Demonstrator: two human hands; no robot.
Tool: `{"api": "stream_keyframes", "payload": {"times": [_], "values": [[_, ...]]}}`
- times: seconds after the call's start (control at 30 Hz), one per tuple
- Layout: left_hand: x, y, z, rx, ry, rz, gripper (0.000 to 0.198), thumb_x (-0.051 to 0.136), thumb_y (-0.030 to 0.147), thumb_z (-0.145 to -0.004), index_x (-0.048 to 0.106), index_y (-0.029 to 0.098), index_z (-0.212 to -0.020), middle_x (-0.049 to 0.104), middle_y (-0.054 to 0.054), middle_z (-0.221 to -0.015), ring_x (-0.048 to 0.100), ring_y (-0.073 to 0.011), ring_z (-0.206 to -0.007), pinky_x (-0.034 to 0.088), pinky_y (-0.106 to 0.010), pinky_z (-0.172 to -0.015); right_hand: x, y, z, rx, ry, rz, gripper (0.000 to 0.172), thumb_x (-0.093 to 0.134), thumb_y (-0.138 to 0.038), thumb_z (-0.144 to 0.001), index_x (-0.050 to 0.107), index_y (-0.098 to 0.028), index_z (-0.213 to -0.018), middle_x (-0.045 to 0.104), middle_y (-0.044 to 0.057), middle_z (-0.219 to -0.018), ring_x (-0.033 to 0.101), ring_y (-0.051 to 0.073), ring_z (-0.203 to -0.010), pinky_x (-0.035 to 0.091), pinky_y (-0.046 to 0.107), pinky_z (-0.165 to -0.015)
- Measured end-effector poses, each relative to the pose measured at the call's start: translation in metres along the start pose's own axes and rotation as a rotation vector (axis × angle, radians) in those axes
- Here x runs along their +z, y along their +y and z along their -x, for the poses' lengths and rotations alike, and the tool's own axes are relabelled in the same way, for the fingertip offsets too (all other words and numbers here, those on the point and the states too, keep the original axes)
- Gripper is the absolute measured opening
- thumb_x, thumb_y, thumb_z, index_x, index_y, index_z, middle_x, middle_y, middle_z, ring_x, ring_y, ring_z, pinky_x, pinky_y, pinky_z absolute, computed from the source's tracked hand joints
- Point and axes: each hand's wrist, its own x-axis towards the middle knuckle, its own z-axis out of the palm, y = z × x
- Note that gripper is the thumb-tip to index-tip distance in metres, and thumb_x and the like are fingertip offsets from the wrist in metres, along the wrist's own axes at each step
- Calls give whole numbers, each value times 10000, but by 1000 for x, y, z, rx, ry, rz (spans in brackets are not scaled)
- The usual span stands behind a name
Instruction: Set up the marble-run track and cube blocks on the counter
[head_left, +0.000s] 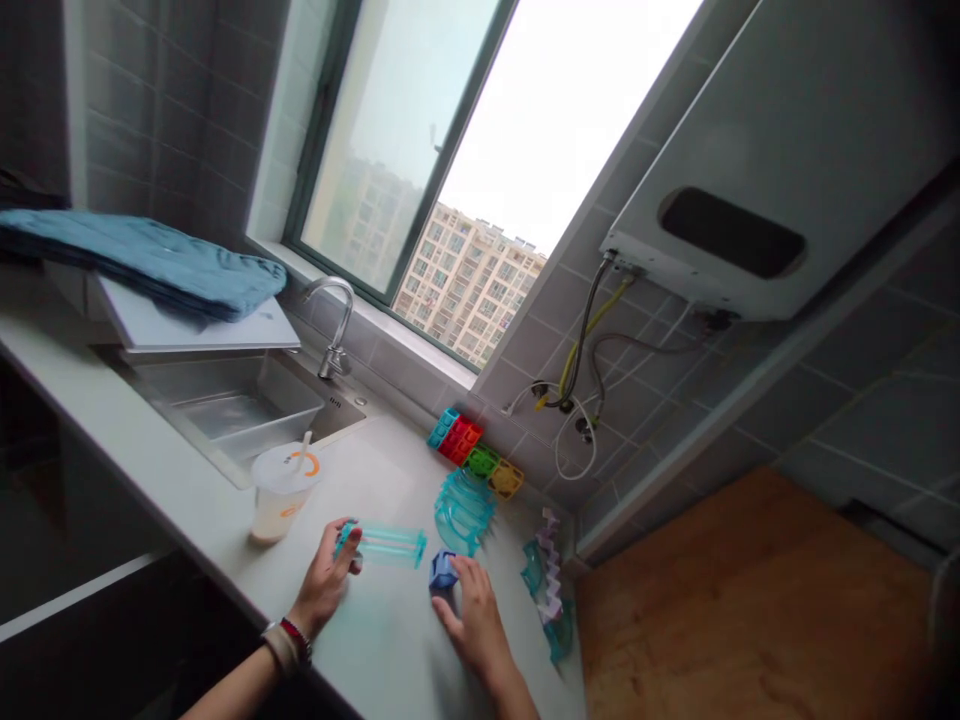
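Note:
My left hand (330, 565) is closed around one end of a clear turquoise plastic track piece (386, 545), which points to the right above the white counter. My right hand (472, 605) has its fingers on a small blue plastic block (443, 569), thumb below and fingertips at its right side. The block is close to the free end of the track piece, with a small gap between them. Just behind the block, several curved turquoise pieces (465, 510) lie in a pile. Whether the block rests on the counter is hard to tell.
Blue, red (459, 437), green (481, 461) and yellow blocks (505, 479) line the wall. Lilac zigzag pieces (550, 565) and turquoise curves lie at right. A lidded drink cup (281, 495) with a straw stands near the sink (232, 405) and faucet (335, 330). A wooden board (750, 600) is far right.

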Motion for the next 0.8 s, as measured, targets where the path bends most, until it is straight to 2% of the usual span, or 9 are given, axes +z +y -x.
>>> {"api": "stream_keyframes", "payload": {"times": [0.17, 0.37, 0.43, 0.5, 0.6, 0.7, 0.8], "values": [[1, 3, 1, -2, 46, 109, 721, 670, 789, -801, 524, 207, -1201, 668, -7, -947, 605, -149, -639, 533, -329, -671, 3, -4, -4, 11, 6, 48, 441, 700, -205, -835, 711, -246, -1274, 650, 124, -1353, 640, 352, -1243, 527, 514, -1077], [4, 10, 7, 15, 41, 126, 675, 612, 826, -813, 526, 215, -1084, 668, 21, -774, 599, -158, -581, 523, -325, -635, 4, -8, -10, 34, 31, -8, 150, 734, -161, -780, 727, -231, -913, 613, 110, -1399, 656, 329, -1239, 534, 443, -1048], [5, 13, 9, 22, 29, 102, 664, 612, 826, -813, 523, 218, -1067, 666, 24, -739, 607, -166, -582, 527, -327, -634, 5, -12, -13, 32, 36, -46, 117, 751, -148, -755, 706, -222, -834, 656, 100, -1337, 694, 306, -1162, 552, 407, -998], [5, 16, 10, 27, 17, 77, 673, 618, 833, -800, 520, 219, -1059, 664, 26, -724, 604, -165, -573, 522, -322, -621, 3, -14, -15, 28, 53, -85, 125, 763, -140, -738, 688, -221, -798, 714, 73, -1190, 724, 272, -1054, 566, 368, -945], [6, 19, 10, 27, -4, 48, 690, 628, 841, -785, 523, 216, -1060, 661, 29, -725, 596, -156, -567, 512, -310, -612, -9, -11, -10, 45, 137, -133, 108, 759, -177, -769, 658, -216, -782, 728, 62, -1077, 722, 253, -1018, 566, 342, -919], [7, 21, 12, 19, -18, 18, 710, 646, 837, -775, 538, 208, -1085, 658, 26, -734, 601, -159, -576, 507, -305, -608, -32, 4, 10, 114, 289, -153, 102, 692, -279, -869, 631, -213, -820, 707, 106, -1156, 691, 267, -1108, 561, 354, -921], [9, 22, 14, 5, -14, -24, 733, 659, 839, -762, 560, 198, -1103, 666, 13, -767, 607, -163, -578, 514, -312, -609, -54, 26, 44, 204, 439, -148, 169, 608, -370, -941, 608, -220, -862, 682, 143, -1241, 654, 289, -1190, 556, 389, -935]]}}
